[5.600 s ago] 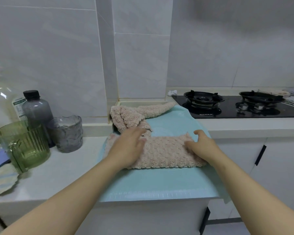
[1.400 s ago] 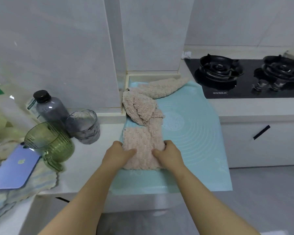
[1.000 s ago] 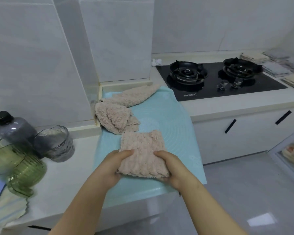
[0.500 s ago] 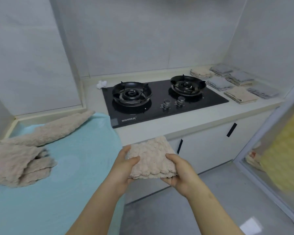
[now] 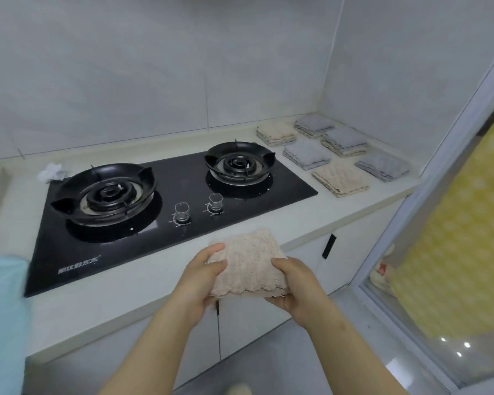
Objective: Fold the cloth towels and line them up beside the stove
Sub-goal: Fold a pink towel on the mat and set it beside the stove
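Grips folded beige textured cloth towel (image 5: 248, 260) at both side edges with left hand (image 5: 197, 277) and right hand (image 5: 297, 286), keeping folds intact. Holds it in front of black glass gas stove (image 5: 283, 189), presumably bound for folded grey and beige towels (image 5: 340, 178) right of stove.

The folded beige towel (image 5: 247, 263) sits level, gripped between your left hand (image 5: 197, 277) and right hand (image 5: 295, 285); six folded grey and beige towels (image 5: 307, 153) lie well beyond your right hand.

Viewpoint: head-worn, above the counter (image 5: 111, 286) edge
Facing: forward and down, stove (image 5: 166, 201) at 11 o'clock
Nearness: close over the counter
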